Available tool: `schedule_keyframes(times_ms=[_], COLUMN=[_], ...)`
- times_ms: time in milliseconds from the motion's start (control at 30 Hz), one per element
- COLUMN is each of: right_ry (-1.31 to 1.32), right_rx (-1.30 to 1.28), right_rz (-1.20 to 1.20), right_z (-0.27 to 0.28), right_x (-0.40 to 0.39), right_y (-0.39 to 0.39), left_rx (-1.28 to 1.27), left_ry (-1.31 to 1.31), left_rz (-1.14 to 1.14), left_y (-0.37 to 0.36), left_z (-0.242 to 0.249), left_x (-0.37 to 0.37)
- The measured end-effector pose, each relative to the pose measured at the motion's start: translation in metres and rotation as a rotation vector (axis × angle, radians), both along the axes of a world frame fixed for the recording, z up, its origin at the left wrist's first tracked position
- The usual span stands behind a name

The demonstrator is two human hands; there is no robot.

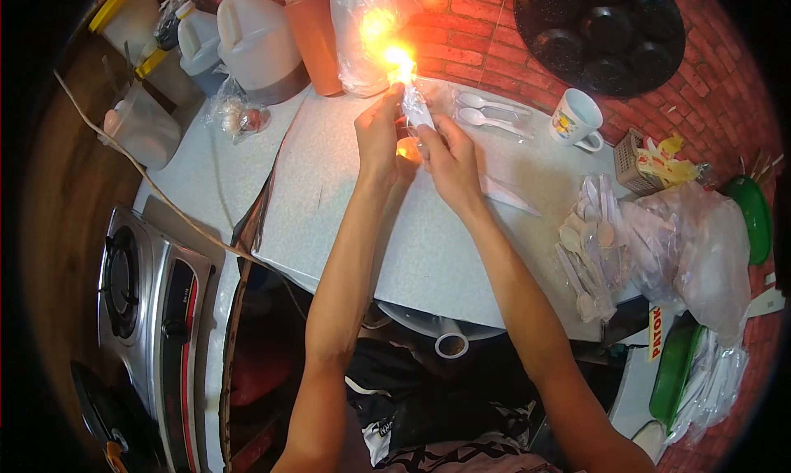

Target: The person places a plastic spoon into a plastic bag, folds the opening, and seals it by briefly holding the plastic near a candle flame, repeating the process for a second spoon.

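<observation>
A bright flame point(400, 59) burns at the far edge of the table, just beyond my fingertips. Close to it, a white bundle in clear plastic point(414, 106) is held up and slightly tilted. My left hand point(379, 135) is closed at the bundle's upper left side, its fingertips nearest the flame. Lower down, my right hand point(451, 152) pinches the bundle between thumb and fingers. An orange glow shows between my hands; its source is hidden. Plastic-wrapped white spoons point(494, 114) lie right of the flame. A pointed white piece point(511, 197) lies by my right wrist.
A clear plastic bag point(358, 53) stands close behind the flame, beside an orange bottle point(313, 40) and jugs point(255, 44). A mug point(577, 119), a basket point(636, 164) and bagged spoons point(593, 242) are on the right. A gas stove point(152, 325) stands left, with a cord point(148, 176) crossing nearby.
</observation>
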State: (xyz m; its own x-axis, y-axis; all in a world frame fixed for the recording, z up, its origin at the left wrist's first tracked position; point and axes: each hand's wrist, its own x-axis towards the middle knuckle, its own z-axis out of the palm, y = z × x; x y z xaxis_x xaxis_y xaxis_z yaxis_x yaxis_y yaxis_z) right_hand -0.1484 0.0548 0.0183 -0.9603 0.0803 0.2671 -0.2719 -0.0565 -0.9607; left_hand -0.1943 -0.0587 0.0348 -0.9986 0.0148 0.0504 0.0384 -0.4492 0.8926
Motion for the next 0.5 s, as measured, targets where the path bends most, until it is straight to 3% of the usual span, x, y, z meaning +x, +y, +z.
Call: schedule_keyframes(times_ms=[500], right_ry=[0.010], right_rx=[-0.077], right_rz=[-0.012], right_z=[0.005], right_x=[0.004], right_y=[-0.006], left_rx=[0.160], left_ry=[-0.075], left_rz=[-0.131], left_y=[0.007], left_z=[0.000], left_x=[-0.012])
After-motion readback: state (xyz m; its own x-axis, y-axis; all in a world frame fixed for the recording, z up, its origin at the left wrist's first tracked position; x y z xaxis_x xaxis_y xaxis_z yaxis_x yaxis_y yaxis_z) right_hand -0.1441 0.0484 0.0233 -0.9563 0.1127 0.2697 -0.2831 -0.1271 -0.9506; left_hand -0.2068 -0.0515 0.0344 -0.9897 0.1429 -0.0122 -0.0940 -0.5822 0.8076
